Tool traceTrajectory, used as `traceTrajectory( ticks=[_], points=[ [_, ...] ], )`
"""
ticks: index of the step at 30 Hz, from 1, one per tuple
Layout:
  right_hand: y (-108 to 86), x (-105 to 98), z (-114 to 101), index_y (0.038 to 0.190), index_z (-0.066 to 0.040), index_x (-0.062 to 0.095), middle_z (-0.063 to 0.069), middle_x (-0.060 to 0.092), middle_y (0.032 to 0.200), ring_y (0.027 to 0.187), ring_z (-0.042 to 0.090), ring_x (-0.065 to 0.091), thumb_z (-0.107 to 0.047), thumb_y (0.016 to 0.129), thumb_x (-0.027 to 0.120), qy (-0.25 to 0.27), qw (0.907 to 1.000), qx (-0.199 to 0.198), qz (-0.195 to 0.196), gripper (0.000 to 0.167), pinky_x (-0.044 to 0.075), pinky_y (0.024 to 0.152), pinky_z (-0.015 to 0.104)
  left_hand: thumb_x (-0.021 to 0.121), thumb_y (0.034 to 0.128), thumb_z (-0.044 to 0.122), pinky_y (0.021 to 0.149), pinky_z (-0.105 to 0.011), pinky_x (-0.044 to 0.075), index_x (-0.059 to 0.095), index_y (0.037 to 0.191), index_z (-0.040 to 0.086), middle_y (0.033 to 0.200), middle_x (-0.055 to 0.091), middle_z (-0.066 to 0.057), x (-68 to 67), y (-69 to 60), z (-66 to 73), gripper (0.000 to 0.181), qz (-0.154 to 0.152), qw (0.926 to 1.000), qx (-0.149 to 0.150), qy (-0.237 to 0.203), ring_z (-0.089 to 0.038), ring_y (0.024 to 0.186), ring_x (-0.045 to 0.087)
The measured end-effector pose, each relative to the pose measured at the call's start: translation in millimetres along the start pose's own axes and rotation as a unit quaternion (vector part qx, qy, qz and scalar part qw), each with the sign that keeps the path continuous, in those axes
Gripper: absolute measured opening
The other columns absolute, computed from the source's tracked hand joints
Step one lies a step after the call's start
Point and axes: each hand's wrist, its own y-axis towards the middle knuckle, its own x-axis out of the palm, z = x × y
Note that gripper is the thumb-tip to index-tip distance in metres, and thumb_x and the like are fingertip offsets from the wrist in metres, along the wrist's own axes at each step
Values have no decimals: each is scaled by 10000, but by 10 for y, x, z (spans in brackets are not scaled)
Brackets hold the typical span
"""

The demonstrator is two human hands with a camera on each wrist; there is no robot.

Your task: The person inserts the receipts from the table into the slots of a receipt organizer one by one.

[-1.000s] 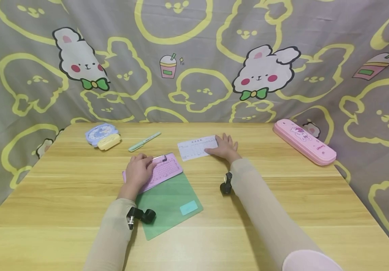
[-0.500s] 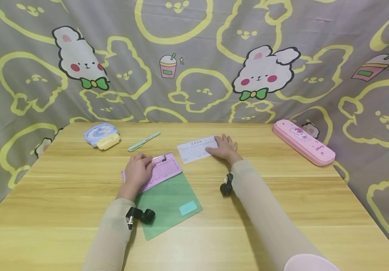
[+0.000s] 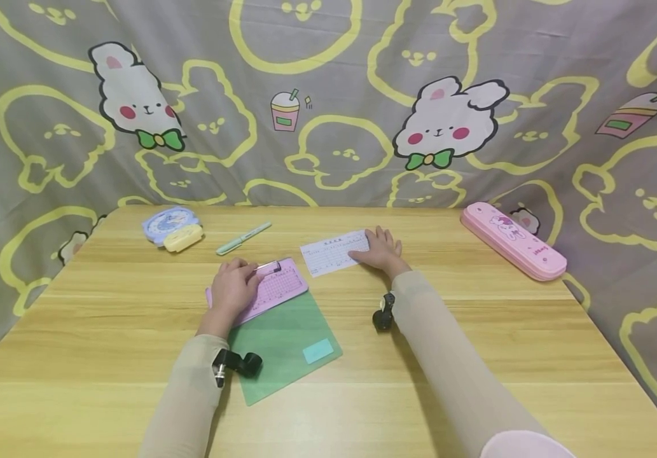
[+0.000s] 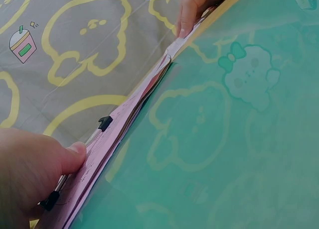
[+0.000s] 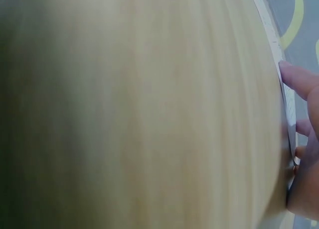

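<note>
My left hand (image 3: pixel 233 289) grips the clip edge of a small pink-purple clipboard (image 3: pixel 285 286) printed with a grid. In the left wrist view the thumb (image 4: pixel 75 157) lies on the clip's metal bar, between its black ends; the other fingers are mostly hidden. Part of the clipboard rests over a green translucent sheet (image 3: pixel 288 343). My right hand (image 3: pixel 382 251) rests with spread fingers on the right end of a white printed paper slip (image 3: pixel 331 254), which lies on the table. In the right wrist view its thumb (image 5: pixel 296 79) touches the slip's edge.
A light green pen (image 3: pixel 243 239) lies behind the clipboard. Farther left sit a blue round-faced item (image 3: pixel 169 222) and a yellow piece (image 3: pixel 184 238). A pink pencil case (image 3: pixel 514 242) stands at the back right. Patterned cloth hangs behind the wooden table (image 3: pixel 454 394).
The left end of the paper slip has shifted slightly toward the front under my right hand. My left hand and the clipboard have stayed in place.
</note>
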Motion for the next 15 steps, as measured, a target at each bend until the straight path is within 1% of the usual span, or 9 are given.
traceTrajectory(
  ticks=[7,15],
  points=[
    [-16,6,-1,1362,-92,228,168,35,1411,1266,307,-52,-493,779,519,158,9998,-24,76,765,-68,948,509,577,817,233,730,-419,352,619,1043,22,973,536,-145,-4,-6,3,312,-35,10000,3,12,-309,877,434],
    [0,22,6,1348,-98,260,187,61,1402,1262,330,-25,-491,780,520,55,9998,-41,211,738,-51,949,516,574,822,232,735,-419,349,610,1057,17,983,531,-146,-14,-3,12,320,-82,9999,-71,-2,-307,887,428]
  ],
)
